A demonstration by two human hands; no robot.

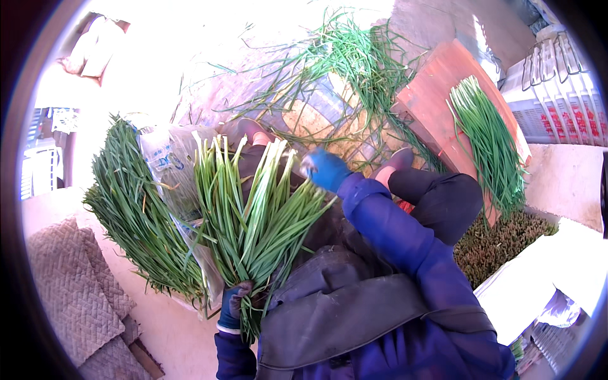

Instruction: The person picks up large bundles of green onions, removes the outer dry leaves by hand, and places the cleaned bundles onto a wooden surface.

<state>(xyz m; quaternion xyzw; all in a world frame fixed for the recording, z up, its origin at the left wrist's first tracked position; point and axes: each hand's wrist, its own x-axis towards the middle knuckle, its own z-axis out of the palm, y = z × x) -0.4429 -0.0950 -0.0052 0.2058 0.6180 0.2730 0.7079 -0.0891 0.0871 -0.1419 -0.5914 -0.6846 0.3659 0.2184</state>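
A fanned bunch of garlic chives (253,209) spreads across my lap, its pale stalk ends pointing away from me. My left hand (236,300), in a dark blue glove, is closed around the leafy end nearest my body. Just right of the pale ends is my right hand (325,170), in a blue glove, with its fingers drawn together. It is slightly blurred, and whatever the fingertips may hold cannot be made out. Left of the bunch, a larger pile of chives (136,209) lies against a clear plastic bag (171,155).
Loose green trimmings (361,57) are heaped on the floor ahead. At right, a trimmed bundle of chives (487,142) lies on a reddish-brown board (430,79), near a white plastic crate (557,95). Woven mats (69,285) lie at lower left. My shoes are beside the trimmings.
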